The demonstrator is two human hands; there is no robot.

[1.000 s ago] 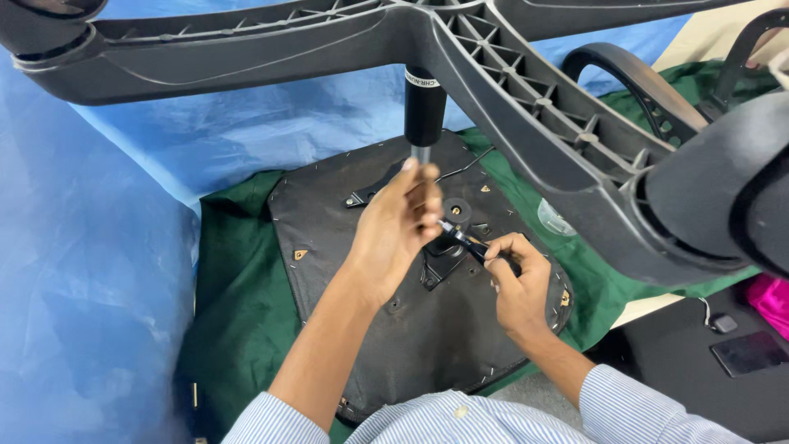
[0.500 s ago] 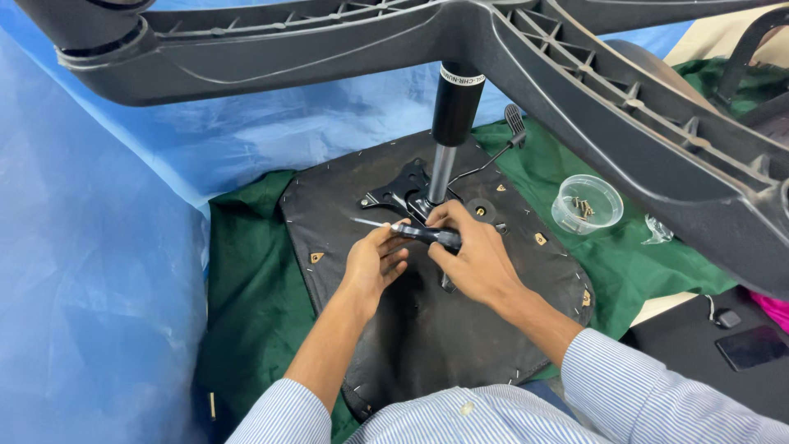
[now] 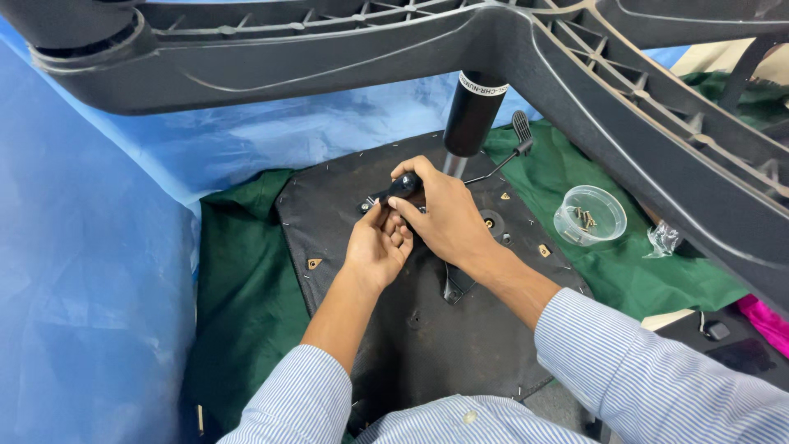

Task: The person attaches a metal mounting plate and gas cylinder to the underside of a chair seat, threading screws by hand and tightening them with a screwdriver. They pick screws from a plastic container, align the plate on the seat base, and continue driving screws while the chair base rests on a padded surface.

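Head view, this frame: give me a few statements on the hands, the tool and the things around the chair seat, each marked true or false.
1. The right hand grips a black-handled screwdriver. True.
2. The left hand rests on the blue sheet. False: it is over the black seat underside, fingers by the tool's tip.
3. The clear plastic cup holds small screws. True.
4. The cup stands on the black seat underside. False: it stands on the green cloth, to the right of the seat.
5. The chair's star base lies flat on the cloth. False: it spreads overhead, atop the black gas cylinder.
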